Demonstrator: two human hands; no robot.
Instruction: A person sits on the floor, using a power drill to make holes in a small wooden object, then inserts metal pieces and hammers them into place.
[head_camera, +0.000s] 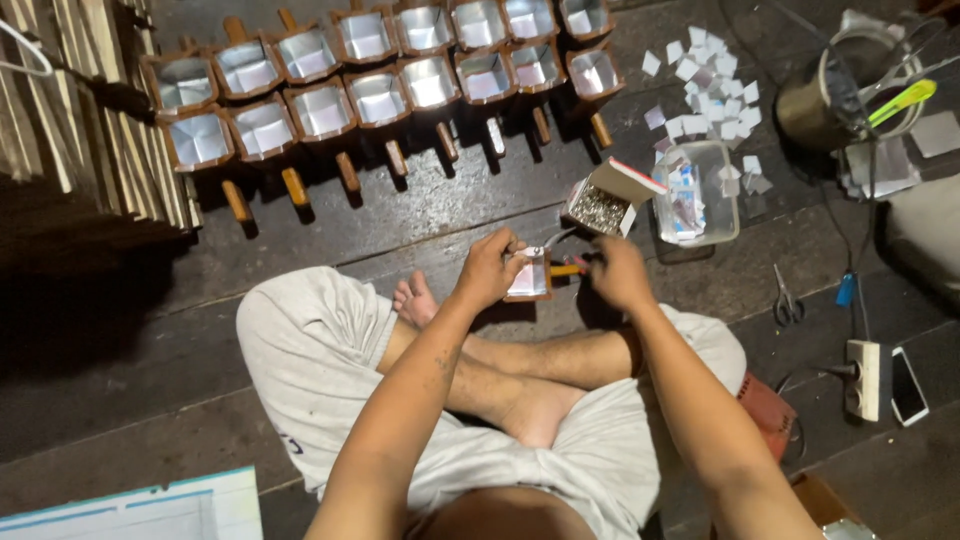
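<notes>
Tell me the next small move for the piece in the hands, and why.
Probably press the tool in the right hand against the small foil-lined box that the left hand holds. The tool's tip already meets the box's edge, the open carton of small metal pieces sits just ahead, and two rows of finished boxes lie beyond.

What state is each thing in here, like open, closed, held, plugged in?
Left hand: gripping the small box.
Right hand: closed on a tool.
Cardboard box: open, full of small metal pieces.
Scissors: lying closed.
Power strip: one plug in.
</notes>
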